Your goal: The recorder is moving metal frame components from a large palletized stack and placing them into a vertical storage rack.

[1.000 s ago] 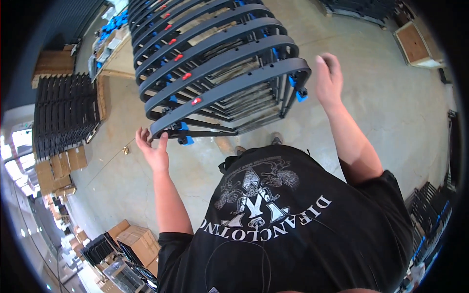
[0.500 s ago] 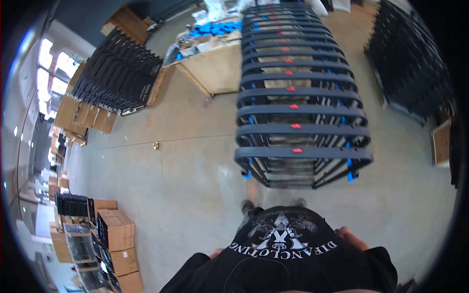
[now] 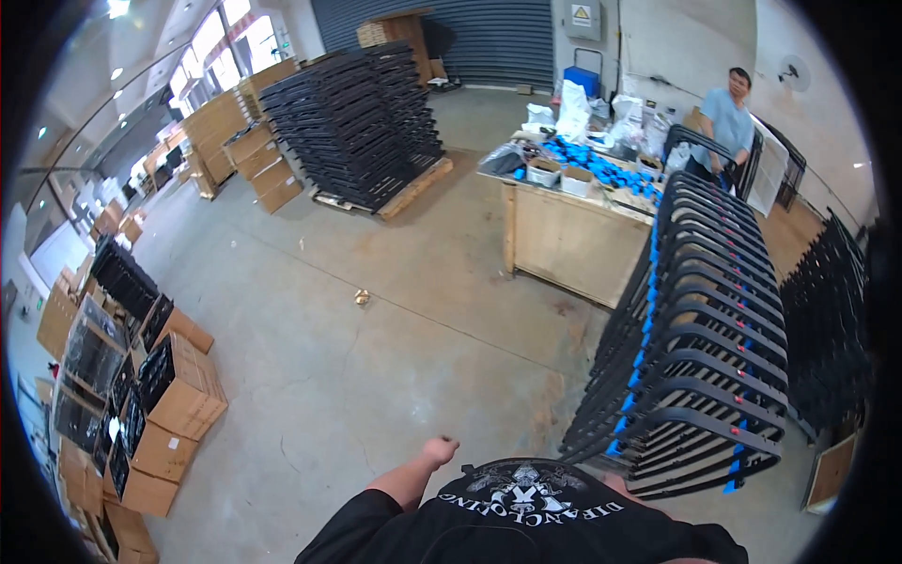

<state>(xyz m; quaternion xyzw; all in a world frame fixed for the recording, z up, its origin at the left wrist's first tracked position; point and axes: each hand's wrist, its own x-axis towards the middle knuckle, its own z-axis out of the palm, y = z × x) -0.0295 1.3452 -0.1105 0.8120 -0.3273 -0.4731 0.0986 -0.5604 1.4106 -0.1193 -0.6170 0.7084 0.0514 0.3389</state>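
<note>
My left hand (image 3: 438,452) hangs by my side above the concrete floor, fingers curled in and holding nothing. My right hand is out of sight behind my black printed shirt (image 3: 526,512). A tall stack of black curved frames with blue clips (image 3: 700,376) stands just to my right, about an arm's length from my left hand and touched by neither hand.
A wooden workbench (image 3: 573,240) cluttered with blue parts and bags stands behind the stack, with another person (image 3: 728,122) at its far end. Black frames fill a pallet (image 3: 362,122) at the back and more stand far right (image 3: 827,320). Open cardboard boxes (image 3: 174,399) line the left.
Both hands were raised against the black frame stack a second ago; they have dropped away from it. My view has swung left, so the stack now sits on the right.
</note>
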